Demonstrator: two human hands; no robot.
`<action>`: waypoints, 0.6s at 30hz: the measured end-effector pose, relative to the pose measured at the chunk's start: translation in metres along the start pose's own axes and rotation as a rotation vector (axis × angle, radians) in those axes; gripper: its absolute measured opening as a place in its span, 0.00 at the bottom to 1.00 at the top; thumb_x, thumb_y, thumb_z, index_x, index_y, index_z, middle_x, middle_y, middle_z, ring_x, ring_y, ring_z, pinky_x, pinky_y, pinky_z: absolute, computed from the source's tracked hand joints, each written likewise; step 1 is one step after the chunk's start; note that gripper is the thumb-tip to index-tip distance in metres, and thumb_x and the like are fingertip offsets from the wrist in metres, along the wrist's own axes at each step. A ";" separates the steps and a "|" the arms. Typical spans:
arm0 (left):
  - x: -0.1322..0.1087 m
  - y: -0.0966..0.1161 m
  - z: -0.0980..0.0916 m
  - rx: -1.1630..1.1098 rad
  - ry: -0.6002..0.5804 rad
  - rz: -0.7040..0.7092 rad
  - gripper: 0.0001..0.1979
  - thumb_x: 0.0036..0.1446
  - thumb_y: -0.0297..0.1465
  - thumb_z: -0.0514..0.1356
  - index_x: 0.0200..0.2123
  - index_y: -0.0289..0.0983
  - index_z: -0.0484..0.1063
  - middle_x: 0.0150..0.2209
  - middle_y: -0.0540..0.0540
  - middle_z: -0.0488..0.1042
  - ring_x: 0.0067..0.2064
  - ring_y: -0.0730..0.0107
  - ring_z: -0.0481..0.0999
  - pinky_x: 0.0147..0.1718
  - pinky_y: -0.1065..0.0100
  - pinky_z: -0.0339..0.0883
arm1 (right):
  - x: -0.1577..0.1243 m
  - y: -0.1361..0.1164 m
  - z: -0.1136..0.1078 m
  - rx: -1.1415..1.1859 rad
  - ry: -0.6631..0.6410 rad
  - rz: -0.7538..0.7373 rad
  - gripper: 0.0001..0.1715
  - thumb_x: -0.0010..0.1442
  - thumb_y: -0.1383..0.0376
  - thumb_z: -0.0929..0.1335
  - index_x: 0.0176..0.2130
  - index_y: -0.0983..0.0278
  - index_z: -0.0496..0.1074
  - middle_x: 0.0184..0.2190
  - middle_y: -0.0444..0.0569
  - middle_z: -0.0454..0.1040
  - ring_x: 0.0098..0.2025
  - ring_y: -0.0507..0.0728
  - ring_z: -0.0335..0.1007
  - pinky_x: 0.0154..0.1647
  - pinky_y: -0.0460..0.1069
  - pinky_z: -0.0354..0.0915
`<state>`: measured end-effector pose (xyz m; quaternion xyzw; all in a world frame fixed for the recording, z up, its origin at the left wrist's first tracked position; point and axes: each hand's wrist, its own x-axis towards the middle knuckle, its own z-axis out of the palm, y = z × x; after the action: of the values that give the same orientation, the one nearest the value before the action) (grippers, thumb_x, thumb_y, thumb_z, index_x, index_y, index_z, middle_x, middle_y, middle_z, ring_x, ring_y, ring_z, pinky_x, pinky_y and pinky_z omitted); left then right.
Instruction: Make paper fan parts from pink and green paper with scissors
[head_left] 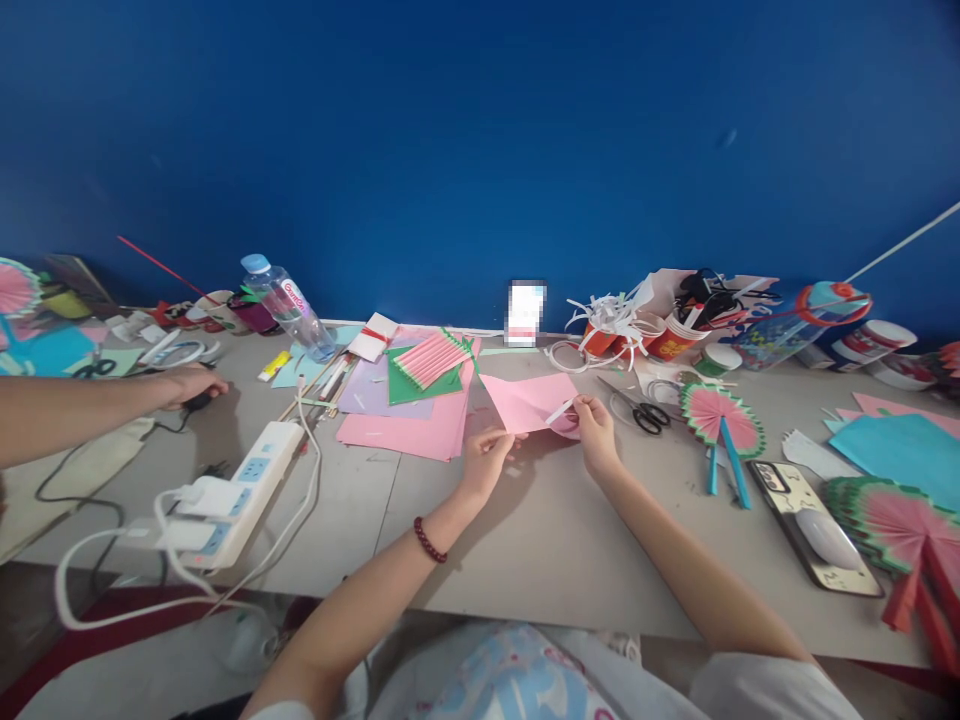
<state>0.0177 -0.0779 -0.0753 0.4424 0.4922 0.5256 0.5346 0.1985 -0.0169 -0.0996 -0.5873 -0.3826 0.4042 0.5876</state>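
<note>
Just left of the black-handled scissors (649,416), the person holds up a pink paper sheet (521,400), both forearms stretched forward over the table. The left hand (487,465), farther from the scissors, pinches its near edge, wrist bent inward. The right hand (596,437), beside them, closes its fingertips on a narrow white strip (558,412); whether they also clasp the sheet, I can't tell.

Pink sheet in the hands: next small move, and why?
Probably a gentle tug on the white strip with the right hand, left hand steadying the pink sheet: the right is at the strip's end, the left pinches the sheet's lower edge.
</note>
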 end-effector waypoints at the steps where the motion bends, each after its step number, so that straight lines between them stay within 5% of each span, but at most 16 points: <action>1: -0.002 0.000 0.002 -0.023 0.010 -0.042 0.13 0.48 0.39 0.61 0.27 0.36 0.79 0.34 0.42 0.79 0.32 0.67 0.75 0.25 0.70 0.68 | 0.004 0.002 -0.002 0.002 0.020 -0.002 0.12 0.51 0.54 0.68 0.27 0.60 0.66 0.26 0.43 0.73 0.29 0.53 0.69 0.34 0.48 0.67; 8: -0.017 0.005 0.016 -0.117 0.099 -0.273 0.15 0.44 0.40 0.62 0.30 0.35 0.79 0.33 0.42 0.79 0.27 0.72 0.73 0.21 0.73 0.66 | 0.020 0.008 -0.010 0.104 0.032 0.007 0.12 0.55 0.56 0.65 0.32 0.59 0.59 0.31 0.42 0.75 0.29 0.54 0.76 0.27 0.47 0.70; 13: -0.062 0.009 0.027 -0.159 0.023 -0.346 0.18 0.48 0.41 0.60 0.36 0.33 0.79 0.27 0.44 0.77 0.27 0.72 0.71 0.23 0.73 0.65 | 0.024 0.010 -0.012 0.088 -0.069 0.019 0.11 0.55 0.57 0.66 0.32 0.59 0.59 0.27 0.42 0.75 0.26 0.54 0.76 0.26 0.48 0.70; 15: -0.081 0.016 0.025 -0.129 -0.175 -0.439 0.17 0.49 0.40 0.59 0.34 0.33 0.78 0.26 0.45 0.76 0.27 0.72 0.71 0.23 0.73 0.64 | 0.026 0.010 -0.013 0.070 -0.109 0.034 0.10 0.54 0.58 0.65 0.31 0.60 0.60 0.25 0.42 0.75 0.25 0.55 0.76 0.26 0.48 0.71; 17: -0.089 0.029 0.018 -0.029 -0.520 -0.527 0.14 0.50 0.38 0.60 0.30 0.33 0.78 0.25 0.44 0.76 0.27 0.71 0.72 0.24 0.72 0.64 | 0.026 0.009 -0.014 0.053 -0.151 0.051 0.08 0.54 0.59 0.65 0.31 0.60 0.60 0.24 0.42 0.75 0.25 0.55 0.76 0.27 0.48 0.71; 18: -0.087 0.038 0.012 0.045 -0.634 -0.474 0.14 0.51 0.38 0.59 0.28 0.33 0.78 0.25 0.44 0.75 0.26 0.71 0.72 0.25 0.72 0.64 | 0.026 0.008 -0.014 0.051 -0.176 0.058 0.08 0.54 0.59 0.65 0.31 0.60 0.61 0.24 0.42 0.75 0.24 0.55 0.76 0.27 0.49 0.71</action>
<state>0.0285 -0.1620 -0.0310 0.4685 0.4026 0.2143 0.7567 0.2208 0.0016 -0.1081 -0.5452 -0.4053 0.4806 0.5545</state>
